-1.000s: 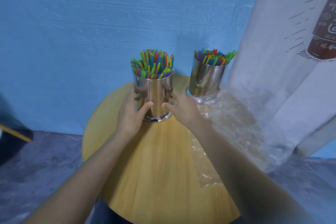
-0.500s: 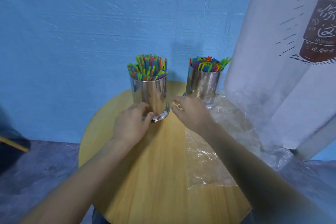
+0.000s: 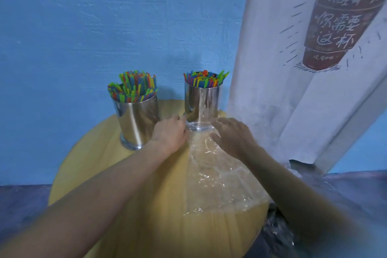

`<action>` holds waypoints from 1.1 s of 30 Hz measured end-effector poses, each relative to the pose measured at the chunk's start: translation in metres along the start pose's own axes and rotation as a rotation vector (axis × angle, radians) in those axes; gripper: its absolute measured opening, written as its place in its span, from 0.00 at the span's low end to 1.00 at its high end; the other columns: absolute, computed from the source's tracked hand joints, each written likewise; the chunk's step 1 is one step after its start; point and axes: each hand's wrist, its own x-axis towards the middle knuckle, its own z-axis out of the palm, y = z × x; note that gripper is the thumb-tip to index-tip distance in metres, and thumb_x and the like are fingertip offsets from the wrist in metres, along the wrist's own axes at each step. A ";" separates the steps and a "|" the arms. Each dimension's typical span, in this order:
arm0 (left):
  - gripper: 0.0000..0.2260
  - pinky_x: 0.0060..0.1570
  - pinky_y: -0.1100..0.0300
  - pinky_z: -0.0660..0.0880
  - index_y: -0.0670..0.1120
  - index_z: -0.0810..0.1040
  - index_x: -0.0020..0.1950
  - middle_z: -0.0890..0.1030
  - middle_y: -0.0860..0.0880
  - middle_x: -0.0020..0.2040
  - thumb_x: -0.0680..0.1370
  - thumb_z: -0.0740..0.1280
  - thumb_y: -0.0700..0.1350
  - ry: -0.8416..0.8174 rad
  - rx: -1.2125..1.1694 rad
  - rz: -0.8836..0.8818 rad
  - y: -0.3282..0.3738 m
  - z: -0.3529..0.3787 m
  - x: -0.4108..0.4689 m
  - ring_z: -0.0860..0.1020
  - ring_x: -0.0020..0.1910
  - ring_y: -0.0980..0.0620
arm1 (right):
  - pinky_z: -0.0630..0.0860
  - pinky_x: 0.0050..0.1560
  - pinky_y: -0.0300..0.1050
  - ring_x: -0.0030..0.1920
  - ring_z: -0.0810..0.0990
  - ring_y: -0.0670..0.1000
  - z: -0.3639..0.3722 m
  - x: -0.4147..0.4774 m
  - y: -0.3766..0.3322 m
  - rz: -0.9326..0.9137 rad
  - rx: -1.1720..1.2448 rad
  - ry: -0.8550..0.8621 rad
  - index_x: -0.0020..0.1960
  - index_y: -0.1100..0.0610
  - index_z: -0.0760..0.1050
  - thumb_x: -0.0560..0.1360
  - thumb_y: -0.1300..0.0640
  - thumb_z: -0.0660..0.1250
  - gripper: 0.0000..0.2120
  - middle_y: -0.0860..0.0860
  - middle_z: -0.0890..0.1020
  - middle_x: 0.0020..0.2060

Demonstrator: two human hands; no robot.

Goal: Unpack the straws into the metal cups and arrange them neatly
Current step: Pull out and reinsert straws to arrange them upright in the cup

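Two shiny metal cups stand at the back of the round wooden table (image 3: pixel 100 165), both packed with upright coloured straws. The left cup (image 3: pixel 137 123) stands free. The right cup (image 3: pixel 202 104) sits on the edge of a clear plastic bag (image 3: pixel 222 182), and part of the film rises against its front. My left hand (image 3: pixel 169 132) reaches to the right cup's lower left side, fingertips at its base. My right hand (image 3: pixel 232 134) is at the cup's lower right, fingers loosely curved over the film. Neither hand visibly wraps the cup.
A blue wall runs close behind the cups. A white banner (image 3: pixel 293 69) with a printed brown cup leans right beside the right cup. The plastic bag spreads over the table's right half toward its front edge. Grey floor (image 3: pixel 21 205) lies below.
Both hands have left the left cup and moved right to the base of the right cup. The view has shifted with them.
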 end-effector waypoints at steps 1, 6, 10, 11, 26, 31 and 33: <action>0.19 0.53 0.46 0.77 0.46 0.69 0.73 0.77 0.43 0.64 0.84 0.58 0.52 -0.008 0.010 -0.006 -0.001 0.002 0.006 0.79 0.61 0.37 | 0.77 0.56 0.53 0.61 0.80 0.59 0.003 0.000 0.002 0.002 -0.001 -0.002 0.68 0.53 0.77 0.81 0.49 0.63 0.18 0.52 0.80 0.67; 0.22 0.53 0.46 0.77 0.45 0.67 0.73 0.77 0.42 0.62 0.84 0.61 0.55 -0.012 -0.013 -0.045 -0.006 0.006 0.031 0.79 0.60 0.37 | 0.76 0.52 0.50 0.59 0.80 0.57 0.011 0.014 0.015 0.028 0.035 -0.008 0.69 0.53 0.75 0.82 0.47 0.61 0.19 0.50 0.80 0.64; 0.34 0.53 0.46 0.77 0.43 0.55 0.82 0.78 0.42 0.65 0.83 0.62 0.59 0.015 -0.085 -0.066 -0.007 0.003 0.054 0.79 0.61 0.39 | 0.70 0.39 0.47 0.44 0.81 0.57 0.007 0.044 0.026 0.151 0.054 0.080 0.52 0.57 0.80 0.83 0.47 0.58 0.17 0.51 0.83 0.46; 0.36 0.54 0.47 0.77 0.43 0.53 0.82 0.78 0.42 0.65 0.83 0.62 0.60 0.012 -0.111 -0.071 -0.007 0.003 0.060 0.79 0.61 0.39 | 0.67 0.38 0.47 0.40 0.79 0.57 0.004 0.051 0.027 0.180 0.063 0.087 0.47 0.58 0.78 0.83 0.46 0.58 0.18 0.51 0.80 0.40; 0.39 0.71 0.46 0.72 0.48 0.60 0.80 0.74 0.48 0.74 0.76 0.76 0.54 0.108 -0.912 -0.220 -0.013 -0.005 0.089 0.75 0.71 0.47 | 0.66 0.52 0.45 0.64 0.78 0.55 0.001 0.103 0.026 0.236 0.649 0.084 0.69 0.51 0.71 0.79 0.48 0.70 0.21 0.48 0.81 0.65; 0.35 0.64 0.55 0.73 0.50 0.62 0.79 0.75 0.52 0.72 0.77 0.75 0.50 0.291 -0.954 -0.216 -0.005 -0.030 0.085 0.75 0.69 0.52 | 0.72 0.63 0.51 0.68 0.78 0.53 -0.020 0.107 0.022 0.181 0.742 0.209 0.70 0.51 0.70 0.79 0.48 0.70 0.22 0.48 0.81 0.65; 0.32 0.62 0.56 0.73 0.51 0.64 0.76 0.76 0.53 0.71 0.77 0.76 0.50 0.358 -0.959 -0.192 -0.003 -0.039 0.081 0.75 0.68 0.53 | 0.73 0.64 0.50 0.68 0.78 0.51 -0.029 0.106 0.022 0.165 0.769 0.235 0.70 0.49 0.71 0.79 0.49 0.70 0.21 0.46 0.81 0.64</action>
